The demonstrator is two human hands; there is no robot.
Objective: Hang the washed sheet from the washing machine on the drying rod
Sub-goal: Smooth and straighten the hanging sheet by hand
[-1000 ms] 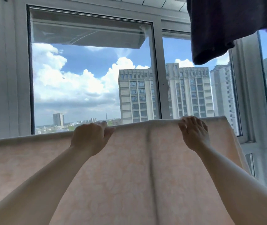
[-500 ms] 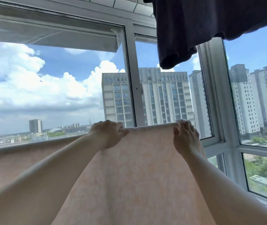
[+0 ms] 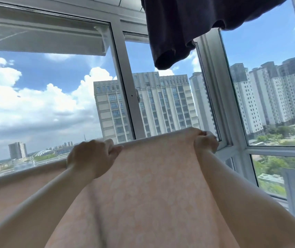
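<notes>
1. Sheet (image 3: 152,185): pale peach fabric with a faint floral pattern, draped across the lower half of the view, its top fold running from the left edge up to the right hand. The drying rod itself is hidden under the fold, so it cannot be told for sure what the sheet lies over.
2. Left hand (image 3: 89,158): fingers curled over the top fold, thumb pressed against the near face, gripping the cloth.
3. Right hand (image 3: 205,142): fingers bunched together and pinching the sheet's upper corner, which is lifted into a small peak just left of the knuckles.
4. Both forearms reach up from the bottom corners; the cloth between the hands is pulled fairly smooth, with soft creases lower down.
5. Dark navy garment (image 3: 187,29) hangs overhead at the top, well above the hands.
6. White window frame (image 3: 125,83) stands behind the sheet; beyond the glass are a beige high-rise building (image 3: 143,108), more towers to the right, clouds and blue sky.
</notes>
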